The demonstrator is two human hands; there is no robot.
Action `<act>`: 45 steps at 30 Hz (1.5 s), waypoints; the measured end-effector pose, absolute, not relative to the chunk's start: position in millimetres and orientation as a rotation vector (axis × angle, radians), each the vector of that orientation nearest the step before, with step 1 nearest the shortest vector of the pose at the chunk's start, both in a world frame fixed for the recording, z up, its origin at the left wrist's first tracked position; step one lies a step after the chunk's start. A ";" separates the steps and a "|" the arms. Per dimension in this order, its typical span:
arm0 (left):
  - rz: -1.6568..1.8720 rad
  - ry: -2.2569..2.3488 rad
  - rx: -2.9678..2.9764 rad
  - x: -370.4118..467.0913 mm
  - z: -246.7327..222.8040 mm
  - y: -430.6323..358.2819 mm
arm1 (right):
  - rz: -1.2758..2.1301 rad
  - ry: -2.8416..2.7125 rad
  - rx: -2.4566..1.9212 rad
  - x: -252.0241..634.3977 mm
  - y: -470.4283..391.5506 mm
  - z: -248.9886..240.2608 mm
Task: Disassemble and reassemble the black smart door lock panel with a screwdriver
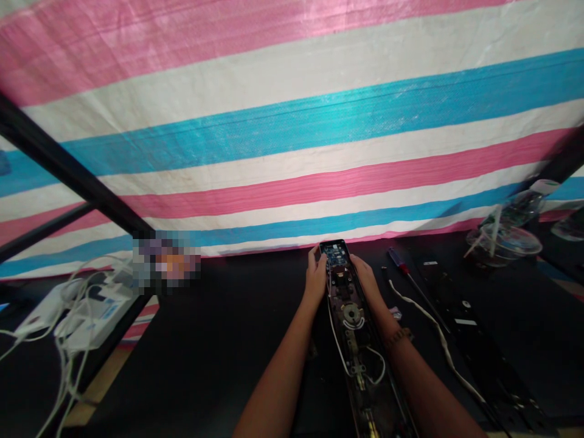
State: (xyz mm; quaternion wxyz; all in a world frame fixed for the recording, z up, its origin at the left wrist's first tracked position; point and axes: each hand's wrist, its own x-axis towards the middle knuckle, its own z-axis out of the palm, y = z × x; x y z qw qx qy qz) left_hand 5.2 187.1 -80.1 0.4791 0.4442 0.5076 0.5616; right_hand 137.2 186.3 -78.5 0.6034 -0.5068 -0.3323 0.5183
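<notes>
I see the left hand [316, 269] and right hand [364, 272] gripping the device [351, 314], long axis roughly six-to-twelve, board [336, 253] toward twelve.

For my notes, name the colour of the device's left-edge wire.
The wire is white, clearest in the head view.

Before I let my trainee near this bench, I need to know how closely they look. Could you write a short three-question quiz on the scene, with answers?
1. Which tool lies on the table, to the right of the device?
2. True or false: only one hand touches the device.
3. Fill in the gap: a wristband circles the person's ____ wrist.

Key:
1. A screwdriver.
2. False: the left hand and the right hand both hold its far end, one on each side.
3. Right.
</notes>
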 end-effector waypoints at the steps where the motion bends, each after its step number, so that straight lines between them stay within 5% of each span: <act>1: 1.372 1.243 1.083 5.3 -79.6 186.8 | 1.199 -0.772 -1.166 137.0 186.3 -79.0; 45: 1.372 1.248 1.101 5.0 -81.4 188.2 | 1.249 -0.747 -1.131 137.9 187.2 -81.7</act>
